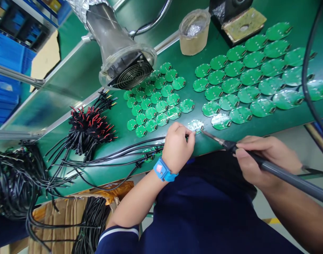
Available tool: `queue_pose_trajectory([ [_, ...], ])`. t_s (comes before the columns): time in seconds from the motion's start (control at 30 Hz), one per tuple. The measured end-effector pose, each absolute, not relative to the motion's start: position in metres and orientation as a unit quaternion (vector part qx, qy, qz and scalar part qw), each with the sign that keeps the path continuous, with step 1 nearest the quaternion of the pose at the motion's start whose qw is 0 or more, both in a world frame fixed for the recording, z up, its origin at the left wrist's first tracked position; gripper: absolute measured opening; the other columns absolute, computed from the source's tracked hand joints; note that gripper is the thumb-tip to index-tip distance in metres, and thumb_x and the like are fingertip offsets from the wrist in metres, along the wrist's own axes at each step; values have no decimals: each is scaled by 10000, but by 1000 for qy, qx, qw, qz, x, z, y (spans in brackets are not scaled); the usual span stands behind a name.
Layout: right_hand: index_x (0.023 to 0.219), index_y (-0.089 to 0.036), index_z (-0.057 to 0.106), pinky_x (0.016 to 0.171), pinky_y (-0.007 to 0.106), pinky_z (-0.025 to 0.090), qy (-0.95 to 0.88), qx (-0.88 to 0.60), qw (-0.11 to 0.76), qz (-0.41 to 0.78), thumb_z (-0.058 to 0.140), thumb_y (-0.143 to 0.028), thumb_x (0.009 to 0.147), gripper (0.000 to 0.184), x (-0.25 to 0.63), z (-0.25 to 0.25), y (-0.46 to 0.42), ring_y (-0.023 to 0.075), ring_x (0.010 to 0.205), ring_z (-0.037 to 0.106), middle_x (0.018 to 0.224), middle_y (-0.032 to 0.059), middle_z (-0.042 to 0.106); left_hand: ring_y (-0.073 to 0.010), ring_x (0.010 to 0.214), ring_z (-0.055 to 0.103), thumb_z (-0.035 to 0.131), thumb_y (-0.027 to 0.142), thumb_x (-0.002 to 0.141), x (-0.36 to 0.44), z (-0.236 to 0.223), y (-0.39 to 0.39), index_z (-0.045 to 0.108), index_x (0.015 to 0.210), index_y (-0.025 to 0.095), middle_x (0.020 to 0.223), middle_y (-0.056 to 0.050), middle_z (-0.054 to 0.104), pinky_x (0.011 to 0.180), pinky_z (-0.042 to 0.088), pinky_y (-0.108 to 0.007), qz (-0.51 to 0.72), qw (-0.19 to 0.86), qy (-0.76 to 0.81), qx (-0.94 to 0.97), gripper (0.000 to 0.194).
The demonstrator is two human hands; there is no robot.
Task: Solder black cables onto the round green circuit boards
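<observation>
My right hand (259, 158) grips a soldering iron (230, 145) like a pen. The iron's tip touches or nearly touches the right edge of a round green circuit board (195, 126) near the table's front edge. Closed in a pinch, my left hand (178, 144) holds the end of a black cable (140, 143) against that board's lower side. A blue strap is around the left wrist. More black cables run left from under this hand, and a few boards (148, 155) at their ends lie partly hidden beside it.
Rows of green boards (249, 76) cover the table's right, with a smaller group (150, 113) mid-table. A fume extractor (129, 70) hangs over that group. Behind stand a tape-roll cup (194, 38) and a sponge (244, 26). Cable bundles (89, 130) lie left. A black cord (306, 77) crosses the right.
</observation>
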State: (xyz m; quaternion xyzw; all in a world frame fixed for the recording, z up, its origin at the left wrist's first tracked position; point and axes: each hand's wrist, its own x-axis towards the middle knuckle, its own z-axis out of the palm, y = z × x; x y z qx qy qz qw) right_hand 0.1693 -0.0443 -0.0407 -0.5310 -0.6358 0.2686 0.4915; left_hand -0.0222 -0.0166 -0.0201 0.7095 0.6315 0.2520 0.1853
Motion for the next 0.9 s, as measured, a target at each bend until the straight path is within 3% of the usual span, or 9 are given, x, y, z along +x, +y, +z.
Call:
queue_pose_trajectory([
  [0.13, 795, -212, 591, 509, 277, 470, -668, -492, 510, 228, 651, -203, 675, 134, 167, -45, -39, 143, 569, 601, 682, 3, 624, -175, 765, 517, 565, 161, 809, -21, -20, -16, 541, 681, 162, 734, -43, 526, 715, 448, -320, 248, 179, 638, 707, 130],
  [0.57, 792, -190, 569, 512, 260, 464, -709, -472, 489, 187, 620, -186, 696, 110, 158, -44, -34, 147, 599, 619, 674, 9, 617, -182, 783, 512, 539, 156, 818, -18, -23, -16, 523, 692, 162, 731, -43, 515, 734, 440, -327, 242, 138, 644, 713, 127],
  [0.9, 750, -182, 600, 487, 255, 420, -619, -532, 501, 288, 642, -206, 694, 74, 166, -46, -33, 119, 570, 577, 675, 15, 602, -182, 785, 502, 550, 164, 817, -19, -22, -12, 525, 683, 163, 734, -43, 499, 711, 432, -316, 229, 154, 650, 708, 137],
])
